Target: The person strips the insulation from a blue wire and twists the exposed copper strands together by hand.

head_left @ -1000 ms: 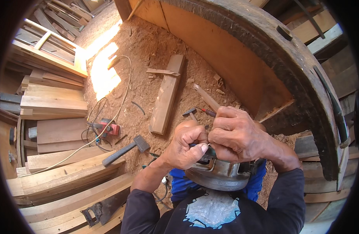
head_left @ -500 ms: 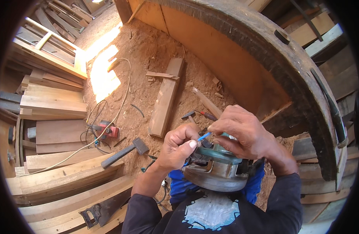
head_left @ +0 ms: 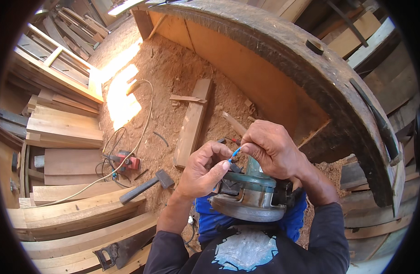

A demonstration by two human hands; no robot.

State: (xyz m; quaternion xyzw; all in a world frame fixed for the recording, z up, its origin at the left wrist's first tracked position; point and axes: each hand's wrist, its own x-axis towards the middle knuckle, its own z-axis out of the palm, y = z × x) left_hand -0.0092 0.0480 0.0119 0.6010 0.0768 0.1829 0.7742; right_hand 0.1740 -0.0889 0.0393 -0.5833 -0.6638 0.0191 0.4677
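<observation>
Between my hands is a thin, short blue strip (head_left: 235,153); whether it is wire or tape I cannot tell. My left hand (head_left: 203,168) pinches its lower end between thumb and fingers. Thumb and fingertips of my right hand (head_left: 273,153) grip the upper end, and the strip runs slanted between them. Just below, on my lap, rests a power tool (head_left: 251,208) with a green body and a rounded metal housing. My right hand hides part of its green body. Past my fingertips lies a red-handled tool (head_left: 235,141), mostly hidden.
A hammer (head_left: 148,186) and a red power tool (head_left: 128,161) with its cord lie to the left. Boards (head_left: 191,130) lie on the sawdust-covered floor. A handsaw (head_left: 125,251) rests on timber at the lower left. A large worn table (head_left: 283,45) spans the far right.
My right hand has shifted a little left, closer to my left hand. The blue strip now slants up more steeply. The whole view has shifted slightly.
</observation>
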